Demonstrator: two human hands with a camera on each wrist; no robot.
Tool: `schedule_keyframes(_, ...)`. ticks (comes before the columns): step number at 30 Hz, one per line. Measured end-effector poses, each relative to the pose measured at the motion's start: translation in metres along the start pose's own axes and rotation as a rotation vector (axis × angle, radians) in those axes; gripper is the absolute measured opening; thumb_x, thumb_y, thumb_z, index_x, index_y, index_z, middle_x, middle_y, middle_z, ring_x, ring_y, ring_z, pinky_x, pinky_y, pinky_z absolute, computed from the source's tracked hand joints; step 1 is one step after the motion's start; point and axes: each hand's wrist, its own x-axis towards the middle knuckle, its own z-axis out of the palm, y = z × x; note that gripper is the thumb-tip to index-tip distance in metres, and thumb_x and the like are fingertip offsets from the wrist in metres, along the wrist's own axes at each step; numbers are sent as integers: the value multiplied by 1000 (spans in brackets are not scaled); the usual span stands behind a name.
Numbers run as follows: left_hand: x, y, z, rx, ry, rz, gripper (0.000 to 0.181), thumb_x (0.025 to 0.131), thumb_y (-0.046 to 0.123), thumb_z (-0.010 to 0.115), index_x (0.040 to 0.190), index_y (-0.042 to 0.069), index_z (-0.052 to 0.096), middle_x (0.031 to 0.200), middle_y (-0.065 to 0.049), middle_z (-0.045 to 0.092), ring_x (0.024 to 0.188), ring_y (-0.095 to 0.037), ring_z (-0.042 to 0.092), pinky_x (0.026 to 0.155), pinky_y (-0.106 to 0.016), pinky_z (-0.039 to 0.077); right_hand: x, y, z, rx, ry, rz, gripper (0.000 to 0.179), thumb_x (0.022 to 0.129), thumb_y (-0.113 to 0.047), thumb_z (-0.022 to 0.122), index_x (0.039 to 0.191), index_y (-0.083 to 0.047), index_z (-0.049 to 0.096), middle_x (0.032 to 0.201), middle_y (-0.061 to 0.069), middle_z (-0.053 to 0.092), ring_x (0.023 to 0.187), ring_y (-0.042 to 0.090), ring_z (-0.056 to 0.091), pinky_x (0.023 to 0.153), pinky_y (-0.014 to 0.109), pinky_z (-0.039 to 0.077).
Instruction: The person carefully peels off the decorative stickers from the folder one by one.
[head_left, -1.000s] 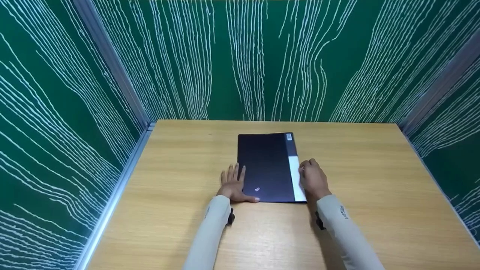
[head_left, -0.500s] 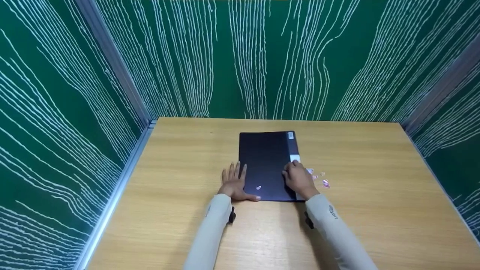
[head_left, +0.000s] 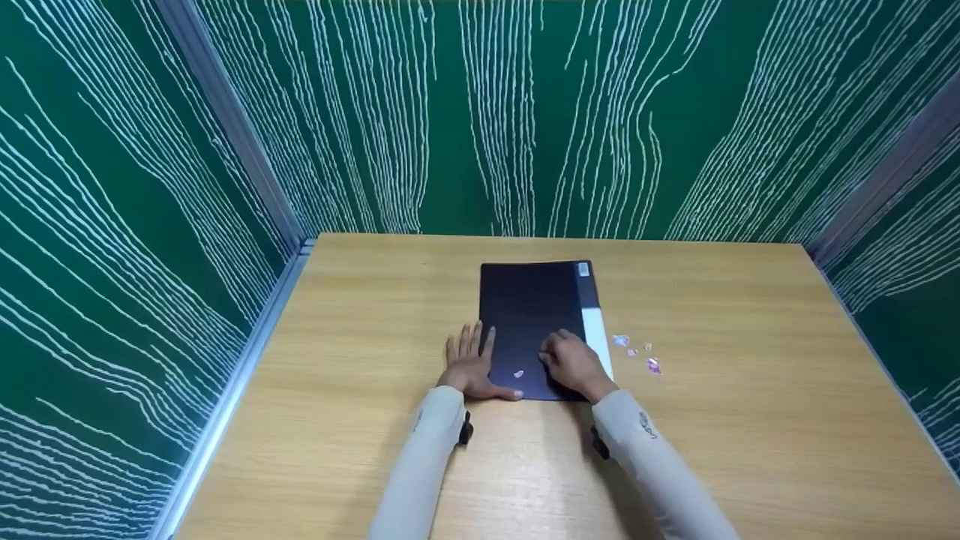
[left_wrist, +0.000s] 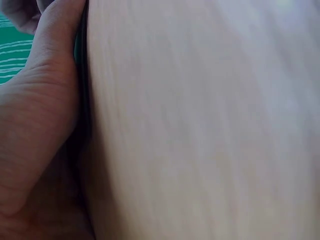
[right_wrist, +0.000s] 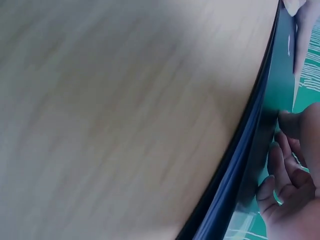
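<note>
Folder (head_left: 529,307) black; strip (head_left: 595,334) white; table (head_left: 337,337) tan, wood-grained; walls (head_left: 686,112) green, white-streaked.

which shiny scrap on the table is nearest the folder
The bluish leftmost scrap, beside the white strip of the folder; the other scraps lie farther right.

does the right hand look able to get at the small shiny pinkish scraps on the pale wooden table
Probably yes: between the right hand and the scraps lie only the white strip of the dark rectangular folder and tabletop.
</note>
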Motion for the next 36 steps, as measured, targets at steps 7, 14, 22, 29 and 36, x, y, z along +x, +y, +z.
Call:
schedule_keyframes(7, 1, -1, -1, 17, -10, -6, 134, 68, 87, 61, 161, 18, -7, 169, -12, -11, 156, -34, -9, 124, -58, 1, 4, -11, 5, 60, -26, 3, 13, 94, -15, 68, 98, -6, 76, 96, 9, 72, 92, 24, 68, 85, 43, 57)
schedule_keyframes(14, 5, -2, 2, 10, -6, -7, 135, 67, 89, 60, 161, 20, -7, 169, -11, -11, 156, -33, -10, 124, -58, 0, 8, -16, 6, 130, -69, 17, 12, 93, -17, 70, 95, -9, 79, 94, 6, 77, 86, 19, 71, 81, 41, 59)
schedule_keyframes(22, -1, 0, -2, -6, -4, 5, 133, 70, 86, 62, 161, 17, -7, 169, -12, -11, 156, -34, -10, 124, -59, 1, 3, -20, 8, 163, -64, 16, 11, 91, -20, 73, 88, -12, 81, 90, 3, 78, 82, 17, 72, 76, 40, 59)
schedule_keyframes(29, 1, -1, 0, 11, 4, 3, 134, 68, 87, 61, 161, 18, -8, 169, -12, -11, 156, -34, -9, 124, -59, 1, 3, -24, 7, 177, -130, 88, 10, 90, -24, 74, 87, -16, 81, 91, 1, 78, 81, 13, 71, 79, 39, 59)
schedule_keyframes(36, -1, 1, 0, 14, 8, 7, 133, 70, 87, 60, 161, 17, -6, 169, -13, -9, 156, -35, -7, 124, -59, 3, 3, -25, 8, 199, -151, 117, 8, 89, -23, 75, 86, -17, 80, 88, 0, 77, 77, 12, 69, 77, 38, 59)
